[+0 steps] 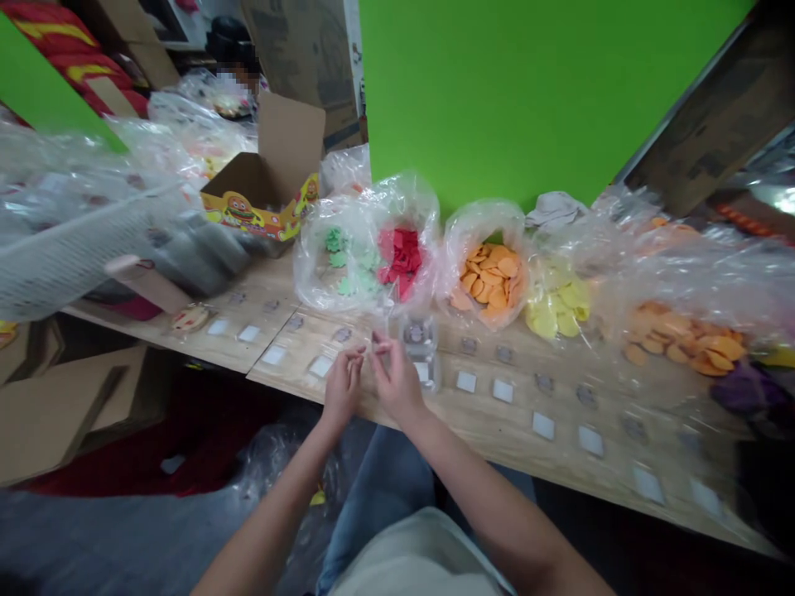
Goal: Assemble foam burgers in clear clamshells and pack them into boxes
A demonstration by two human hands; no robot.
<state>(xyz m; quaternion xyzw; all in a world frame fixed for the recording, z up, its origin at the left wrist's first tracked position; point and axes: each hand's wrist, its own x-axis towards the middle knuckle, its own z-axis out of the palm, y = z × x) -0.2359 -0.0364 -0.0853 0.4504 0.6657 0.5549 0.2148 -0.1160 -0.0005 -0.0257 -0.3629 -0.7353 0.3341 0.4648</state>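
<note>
Head view: our left hand and right hand meet over the worktop, fingers pinched nearly shut as if for fine work; any held item is too small to tell, with a clear plastic case just beyond.

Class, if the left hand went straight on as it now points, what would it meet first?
Probably the right hand's fingertips, just ahead of the left hand, though depth is hard to judge here.

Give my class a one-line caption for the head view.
Both hands pinch something small above a wooden table with bagged coloured cut-outs.
</note>
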